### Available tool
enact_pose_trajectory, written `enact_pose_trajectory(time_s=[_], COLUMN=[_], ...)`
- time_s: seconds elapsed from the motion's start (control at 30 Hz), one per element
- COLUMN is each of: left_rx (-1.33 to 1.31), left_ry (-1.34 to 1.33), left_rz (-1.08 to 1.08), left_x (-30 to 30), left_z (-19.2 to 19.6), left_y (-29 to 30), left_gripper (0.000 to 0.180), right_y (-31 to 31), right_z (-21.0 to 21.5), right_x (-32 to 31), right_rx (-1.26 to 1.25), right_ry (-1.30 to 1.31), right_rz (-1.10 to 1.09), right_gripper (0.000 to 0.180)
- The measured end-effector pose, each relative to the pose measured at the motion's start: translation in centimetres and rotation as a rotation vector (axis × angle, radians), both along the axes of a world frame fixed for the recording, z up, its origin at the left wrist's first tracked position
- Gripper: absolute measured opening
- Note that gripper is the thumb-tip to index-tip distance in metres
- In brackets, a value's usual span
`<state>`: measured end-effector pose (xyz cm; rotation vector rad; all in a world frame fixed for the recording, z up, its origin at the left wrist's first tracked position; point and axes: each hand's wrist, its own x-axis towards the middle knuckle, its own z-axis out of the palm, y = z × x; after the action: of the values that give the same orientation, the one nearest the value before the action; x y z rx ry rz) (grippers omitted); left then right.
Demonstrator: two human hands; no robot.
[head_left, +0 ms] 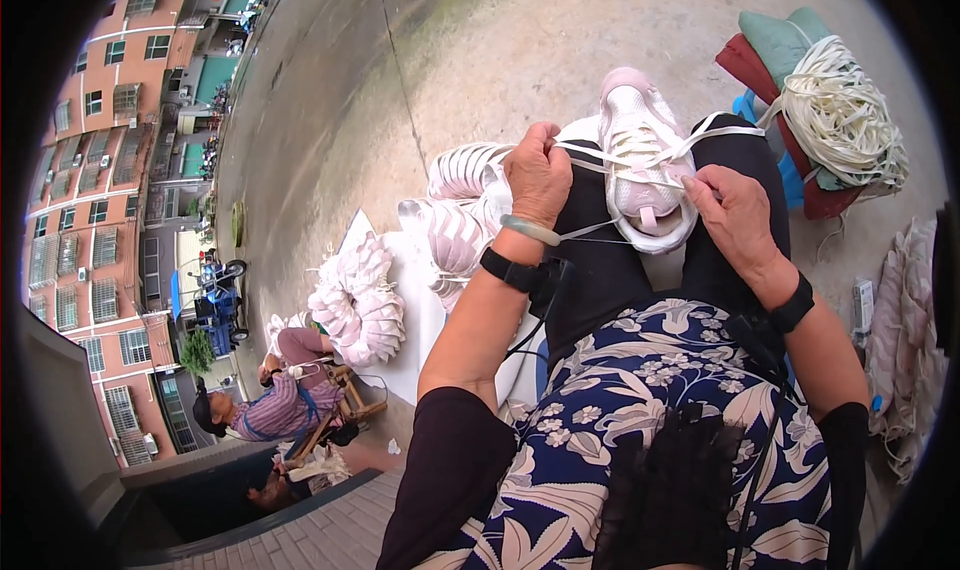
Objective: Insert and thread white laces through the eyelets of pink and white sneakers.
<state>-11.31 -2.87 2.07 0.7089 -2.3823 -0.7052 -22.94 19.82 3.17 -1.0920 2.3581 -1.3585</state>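
A white and pale pink sneaker [645, 175] rests on my lap between my thighs, its toe pointing away from me. White flat shoelace [630, 142] crosses its tongue in several rows. My left hand [540, 175] is closed at the sneaker's left, pinching a length of lace drawn out from the eyelets. At the right side, my right hand [735, 210] has its fingertips pressed together against the eyelet edge near the collar; what lies between them is hidden. A loose lace loop stretches over my right thigh. A thin strand runs from my left wrist toward the sneaker's heel.
Rings of pink and white sneakers [360, 305] lie at my left. A bundle of white laces [840, 110] sits on folded red and green cloth over a blue stool at right. Another person [275, 405] sits at far left; a blue three-wheeler [215, 295] stands beyond.
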Motion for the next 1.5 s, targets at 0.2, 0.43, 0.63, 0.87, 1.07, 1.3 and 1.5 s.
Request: enact_pose_trajectory(time_s=[0.2, 0.43, 0.63, 0.87, 1.07, 1.3, 1.5], left_rx=[0.036, -0.439, 0.655, 0.293, 0.451, 0.549, 0.426], left_ry=[-0.275, -0.111, -0.018, -0.149, -0.038, -0.027, -0.088], left_rz=[0.107, 0.029, 0.134, 0.090, 0.077, 0.001, -0.055], left_x=[0.0, 0.0, -0.9, -1.2, -0.7, -0.5, -0.4], left_z=[-0.6, -1.2, -0.2, -1.6, -1.5, -1.1, -0.6], left_y=[-1.0, -0.9, 3.0, 4.6, 5.1, 5.2, 5.4], left_gripper=[0.017, 0.020, 0.014, 0.011, 0.010, 0.014, 0.016], right_y=[0.4, 1.1, 4.1, 8.8, 10.9, 10.6, 11.5], right_z=[-0.2, -0.3, 2.5, 4.2, 1.7, 0.8, -0.1], right_x=[-0.4, -0.7, -1.5, -2.2, -1.6, -1.2, -1.8], right_rx=[0.015, -0.087, -0.269, -0.242, -0.165, -0.049, -0.030], right_ry=[-0.035, 0.150, 0.822, 0.935, 0.839, 0.795, 0.778], right_rz=[0.022, 0.140, 0.298, 0.295, 0.251, 0.243, 0.216], right_gripper=[0.022, 0.012, 0.015, 0.025, 0.021, 0.019, 0.019])
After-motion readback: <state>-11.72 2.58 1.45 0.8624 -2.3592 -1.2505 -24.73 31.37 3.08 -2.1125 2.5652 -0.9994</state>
